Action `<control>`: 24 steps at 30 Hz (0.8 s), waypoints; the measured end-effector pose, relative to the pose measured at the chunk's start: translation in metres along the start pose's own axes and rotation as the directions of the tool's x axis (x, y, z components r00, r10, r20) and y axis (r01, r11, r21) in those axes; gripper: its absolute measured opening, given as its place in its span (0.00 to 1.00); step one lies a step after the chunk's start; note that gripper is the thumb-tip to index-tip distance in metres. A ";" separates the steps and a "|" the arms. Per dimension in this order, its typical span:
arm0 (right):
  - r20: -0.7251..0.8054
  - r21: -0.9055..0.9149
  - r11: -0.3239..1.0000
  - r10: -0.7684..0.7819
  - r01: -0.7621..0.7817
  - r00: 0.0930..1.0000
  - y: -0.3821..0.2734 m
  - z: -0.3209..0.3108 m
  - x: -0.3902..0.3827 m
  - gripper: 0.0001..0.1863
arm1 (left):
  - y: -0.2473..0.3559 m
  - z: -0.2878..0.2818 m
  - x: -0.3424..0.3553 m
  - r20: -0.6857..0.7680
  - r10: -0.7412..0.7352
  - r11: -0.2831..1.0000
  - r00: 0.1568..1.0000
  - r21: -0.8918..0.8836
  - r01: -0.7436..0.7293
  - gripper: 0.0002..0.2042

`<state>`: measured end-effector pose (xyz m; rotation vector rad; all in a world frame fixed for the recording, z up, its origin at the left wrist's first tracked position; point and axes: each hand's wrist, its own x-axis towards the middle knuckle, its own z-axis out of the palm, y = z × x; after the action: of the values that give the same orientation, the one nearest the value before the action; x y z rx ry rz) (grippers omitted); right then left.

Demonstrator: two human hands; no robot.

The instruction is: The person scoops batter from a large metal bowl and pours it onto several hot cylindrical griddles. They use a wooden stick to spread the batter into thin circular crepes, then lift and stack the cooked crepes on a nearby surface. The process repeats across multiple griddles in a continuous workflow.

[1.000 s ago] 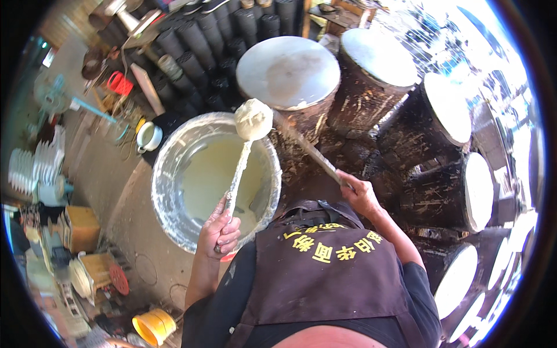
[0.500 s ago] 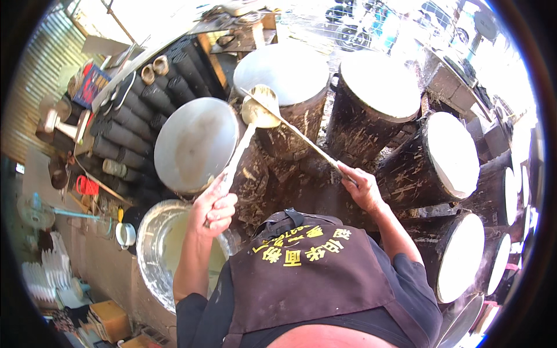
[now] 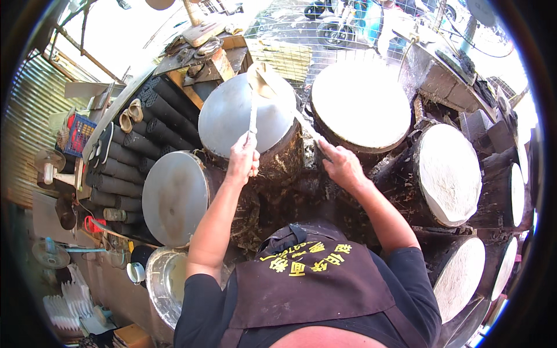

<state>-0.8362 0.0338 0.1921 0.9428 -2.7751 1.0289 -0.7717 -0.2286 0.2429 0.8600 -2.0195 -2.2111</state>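
My left hand (image 3: pixel 242 158) is wrapped round the handle of a ladle (image 3: pixel 262 81). The pale, batter-coated bowl of the ladle is over the round grey top (image 3: pixel 223 119) of a dark drum-like stove straight ahead; whether it touches the surface I cannot tell. In my right hand (image 3: pixel 343 167) is a thin flat stick (image 3: pixel 306 124), its far end at the right rim of that grey top. A second grey round top (image 3: pixel 173 200) lies to the left. To the right, another stove has a bright white round top (image 3: pixel 360 104).
A large tub (image 3: pixel 155 290) with pale liquid stands at lower left. White-coated round tops (image 3: pixel 449 174) on dark drums line the right side. Black coal cylinders (image 3: pixel 125 184) are stacked at the left, beneath a pair of shoes (image 3: pixel 131 115). A wire fence (image 3: pixel 284 28) runs behind.
Both hands have reached farther forward. The ladle has moved over the far grey top, and the stick no longer lies across the ladle's bowl. The head view has shifted.
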 end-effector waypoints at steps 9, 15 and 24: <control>-0.031 -0.082 0.983 0.160 -0.162 0.987 0.013 0.077 0.005 0.25 | 0.044 -0.071 0.046 0.021 0.619 0.053 0.785 0.996 -0.068 0.22; -0.085 -0.042 0.961 0.269 -0.273 0.959 0.010 0.108 0.009 0.24 | 0.076 -0.164 0.042 -0.108 0.846 0.425 0.522 0.726 -0.540 0.20; -0.044 0.364 0.863 0.391 -0.350 0.919 -0.050 0.123 0.028 0.28 | 0.049 -0.213 -0.143 -0.120 0.371 0.923 0.921 -0.064 -0.380 0.24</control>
<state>-0.8101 -0.0851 0.1320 0.3384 -2.7860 1.6156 -0.5806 -0.3768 0.3406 0.5124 -1.8389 -1.9781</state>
